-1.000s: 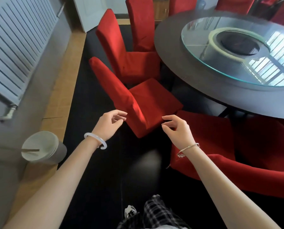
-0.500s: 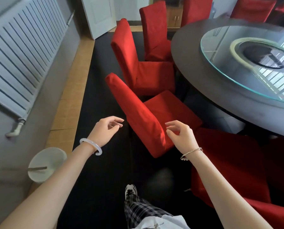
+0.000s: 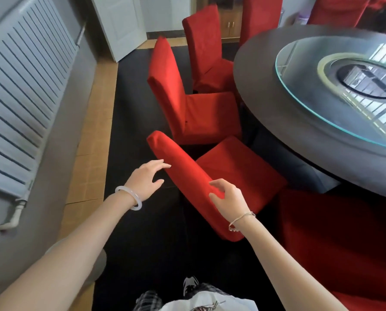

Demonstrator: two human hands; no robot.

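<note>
A red fabric-covered chair stands just in front of me, its backrest slanting from upper left to lower right and its seat facing the round table. My left hand is spread with relaxed fingers, its fingertips at the backrest's left side; contact is unclear. My right hand hovers over the backrest's top edge, fingers loosely bent, holding nothing. A white bangle circles my left wrist and a thin silver bracelet my right.
A dark round table with a glass turntable fills the right. More red chairs ring it, one at lower right. A radiator lines the left wall. A door stands open behind. The floor is a black carpet.
I have stepped closer to the chair. Both hands opened from loosely curled and moved forward up to the backrest. The white bin at lower left is now mostly hidden by my left arm.
</note>
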